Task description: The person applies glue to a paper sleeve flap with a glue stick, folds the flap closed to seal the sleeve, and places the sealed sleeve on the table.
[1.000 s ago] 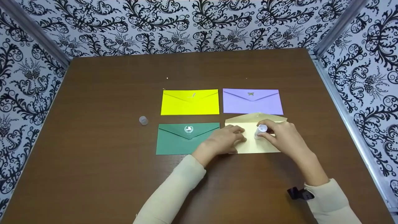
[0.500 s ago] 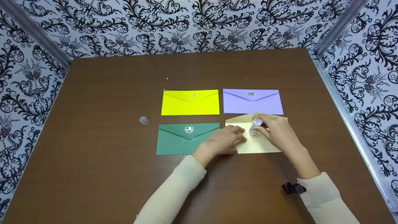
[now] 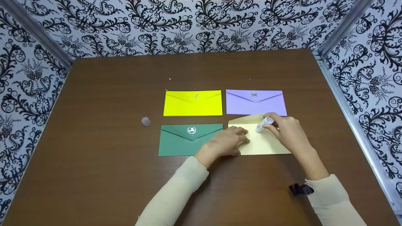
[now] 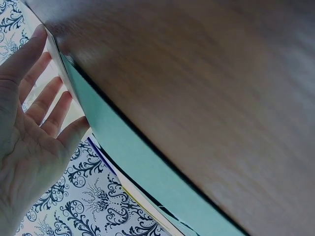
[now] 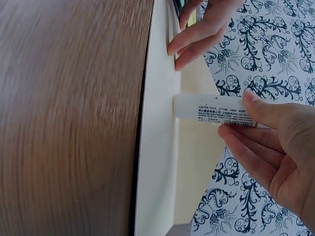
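A cream envelope (image 3: 267, 144) lies on the table with its flap folded up and away. My right hand (image 3: 287, 130) pinches a white glue stick (image 3: 263, 125) between thumb and fingers, tilted over the envelope's upper part. In the right wrist view the uncapped end of the glue stick (image 5: 211, 109) meets the envelope near the flap's fold, and small dark print shows on its side. My left hand (image 3: 224, 141) rests with spread fingers on the envelope's left part; in the left wrist view those fingers (image 4: 47, 110) lie along the paper, holding nothing.
A green envelope (image 3: 176, 144) with a white seal lies left of the cream one, partly under my left forearm. Behind are a yellow envelope (image 3: 191, 106) and a purple envelope (image 3: 254, 108). A small translucent cap (image 3: 145, 121) sits at the left. Patterned walls surround the brown table (image 3: 103, 175).
My right hand with the glue stick went left across the cream envelope, then back to the right, where the stick now leans more. My left hand stays in place.
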### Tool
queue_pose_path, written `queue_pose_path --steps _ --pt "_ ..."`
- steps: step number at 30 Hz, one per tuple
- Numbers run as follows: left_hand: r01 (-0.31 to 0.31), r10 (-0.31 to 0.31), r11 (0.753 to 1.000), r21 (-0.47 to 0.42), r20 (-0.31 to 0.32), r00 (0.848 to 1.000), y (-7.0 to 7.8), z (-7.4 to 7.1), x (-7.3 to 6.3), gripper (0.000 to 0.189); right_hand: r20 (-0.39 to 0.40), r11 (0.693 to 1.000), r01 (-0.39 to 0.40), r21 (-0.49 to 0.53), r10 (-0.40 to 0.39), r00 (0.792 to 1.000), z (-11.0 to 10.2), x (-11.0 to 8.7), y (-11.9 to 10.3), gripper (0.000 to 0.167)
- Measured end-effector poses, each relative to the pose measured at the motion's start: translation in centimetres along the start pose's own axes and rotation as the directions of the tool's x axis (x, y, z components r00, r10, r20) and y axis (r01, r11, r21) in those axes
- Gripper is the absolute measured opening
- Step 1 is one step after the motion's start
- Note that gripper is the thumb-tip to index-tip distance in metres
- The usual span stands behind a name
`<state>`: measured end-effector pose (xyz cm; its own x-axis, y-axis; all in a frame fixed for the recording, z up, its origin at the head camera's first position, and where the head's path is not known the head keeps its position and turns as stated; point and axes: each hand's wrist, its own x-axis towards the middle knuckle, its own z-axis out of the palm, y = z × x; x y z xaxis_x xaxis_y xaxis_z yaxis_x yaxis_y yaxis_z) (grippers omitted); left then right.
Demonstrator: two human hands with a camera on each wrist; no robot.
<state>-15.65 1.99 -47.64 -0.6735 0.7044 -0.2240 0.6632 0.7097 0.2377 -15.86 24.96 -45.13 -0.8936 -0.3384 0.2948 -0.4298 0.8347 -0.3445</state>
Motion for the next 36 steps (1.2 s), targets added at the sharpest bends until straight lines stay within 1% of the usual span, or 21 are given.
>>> queue_pose_path --steps 5,11,17,23,28,36 --pt "0.003 -0.003 1.0 -0.004 0.0 1.0 0.0 0.0 0.0 0.049 0.001 1.0 -0.016 -0.019 0.016 1.0 -0.4 -0.3 0.4 0.03" --pt "0.007 -0.007 1.0 -0.01 0.008 1.0 0.0 -0.1 -0.1 0.049 0.051 0.998 -0.049 -0.026 0.051 0.997 -1.2 -0.6 0.2 0.032" --pt "0.01 -0.009 1.0 -0.013 0.012 1.0 0.1 -0.2 -0.2 0.05 0.1 0.996 -0.06 -0.058 0.066 0.993 -1.8 -0.7 -0.2 0.029" --pt "0.013 -0.013 1.0 -0.014 0.01 1.0 0.0 0.0 -0.1 0.05 0.12 0.997 -0.023 -0.071 0.031 0.992 -2.2 -0.7 -0.6 0.028" --pt "0.017 -0.017 1.0 -0.016 -0.004 1.0 0.1 0.0 -0.1 0.049 0.128 0.998 0.011 -0.065 -0.003 0.992 -2.4 -0.7 -0.9 0.026" --pt "0.018 -0.018 1.0 -0.014 -0.017 1.0 0.1 -0.1 -0.2 0.05 0.139 0.997 0.051 -0.054 -0.043 0.989 -2.1 -0.8 -1.4 0.026"
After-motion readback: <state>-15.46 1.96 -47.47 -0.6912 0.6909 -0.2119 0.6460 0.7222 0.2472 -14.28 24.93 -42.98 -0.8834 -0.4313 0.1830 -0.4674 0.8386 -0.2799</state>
